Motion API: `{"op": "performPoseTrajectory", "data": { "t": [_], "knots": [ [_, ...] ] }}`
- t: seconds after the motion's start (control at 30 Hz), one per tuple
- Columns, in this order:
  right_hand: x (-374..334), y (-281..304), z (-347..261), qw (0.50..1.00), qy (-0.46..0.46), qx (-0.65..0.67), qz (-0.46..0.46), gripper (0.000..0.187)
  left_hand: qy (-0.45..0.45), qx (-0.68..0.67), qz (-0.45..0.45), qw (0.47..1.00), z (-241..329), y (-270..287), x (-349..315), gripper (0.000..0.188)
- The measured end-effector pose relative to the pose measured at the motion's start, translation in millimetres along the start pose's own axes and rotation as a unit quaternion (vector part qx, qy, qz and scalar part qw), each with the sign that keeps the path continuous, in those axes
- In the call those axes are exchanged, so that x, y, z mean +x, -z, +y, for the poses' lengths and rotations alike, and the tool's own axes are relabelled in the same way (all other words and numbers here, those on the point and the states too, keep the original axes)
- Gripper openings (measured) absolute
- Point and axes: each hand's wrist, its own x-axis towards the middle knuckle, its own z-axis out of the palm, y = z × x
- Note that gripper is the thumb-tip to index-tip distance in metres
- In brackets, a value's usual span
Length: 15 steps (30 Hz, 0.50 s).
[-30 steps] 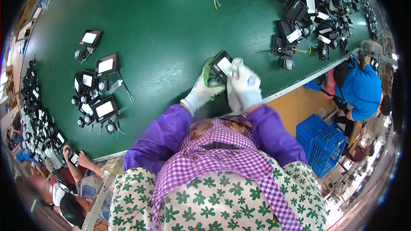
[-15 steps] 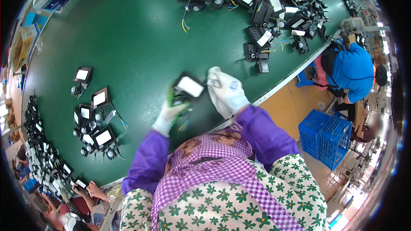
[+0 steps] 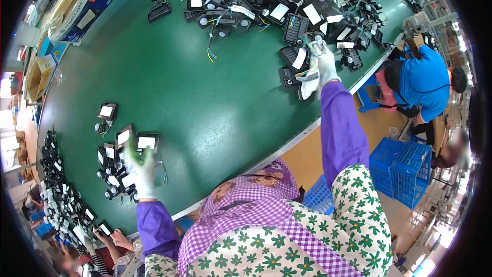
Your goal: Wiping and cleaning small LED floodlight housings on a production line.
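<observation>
The green table spreads wide. Toward its left end, the left hand, blurred, fingers apart, is over small lamps; toward its right edge, the right hand meets piled lamps, grip unclear.

Legible text: none; all print is too small or blurred to be made out. One white label, fixed across a black ribbed housing, just left of the right hand. One pale tag, grey marks unreadable, located just below the same hand. Pale lettering, unreadable, borne by a dark-blue carton, placed well beyond the left hand, up and to its left.
</observation>
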Motion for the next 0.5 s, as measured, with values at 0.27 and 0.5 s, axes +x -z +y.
{"op": "performPoseTrajectory", "data": {
  "t": [0.27, 0.5],
  "knots": [
    [-134, -68, 79, 0.944, 0.076, -0.295, -0.127, 0.029, -0.125, -0.046, -0.481, 0.867, 184, -136, -37, 0.071],
    [-145, 4, 35, 0.991, 0.023, -0.12, 0.048, 0.027, -0.202, -0.069, -0.315, 0.925, 104, -201, -37, 0.055]
  ]
}}
